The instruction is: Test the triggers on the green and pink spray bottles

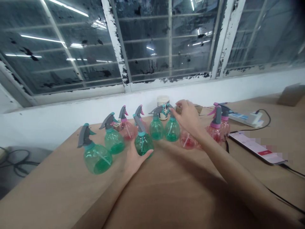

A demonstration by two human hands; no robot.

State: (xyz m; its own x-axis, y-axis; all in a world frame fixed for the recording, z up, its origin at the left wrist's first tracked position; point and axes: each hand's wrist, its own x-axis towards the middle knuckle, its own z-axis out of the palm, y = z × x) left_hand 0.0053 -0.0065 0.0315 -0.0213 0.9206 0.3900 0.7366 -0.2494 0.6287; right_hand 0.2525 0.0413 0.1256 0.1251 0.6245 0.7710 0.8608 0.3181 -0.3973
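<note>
My left hand [133, 159] is wrapped low around a green spray bottle [143, 143] with a grey head, its thumb stretched across the front. My right hand [188, 116] is at the grey head of another green spray bottle [172, 130], with its thumb against the head and the other fingers curled, partly hidden. Just left of that bottle stands a similar green spray bottle [156, 128]. Beneath my right hand is a pink spray bottle [187, 140], whose top is hidden. Two green spray bottles [97, 159] [114, 141] stand left of my left hand.
Pink spray bottles stand behind my left hand [127, 129] and at the right [215, 132]. A printed cup [163, 101] is by the wall. A phone [257, 148] on a cable and a power strip [245, 120] lie on the right of the wooden table [152, 197].
</note>
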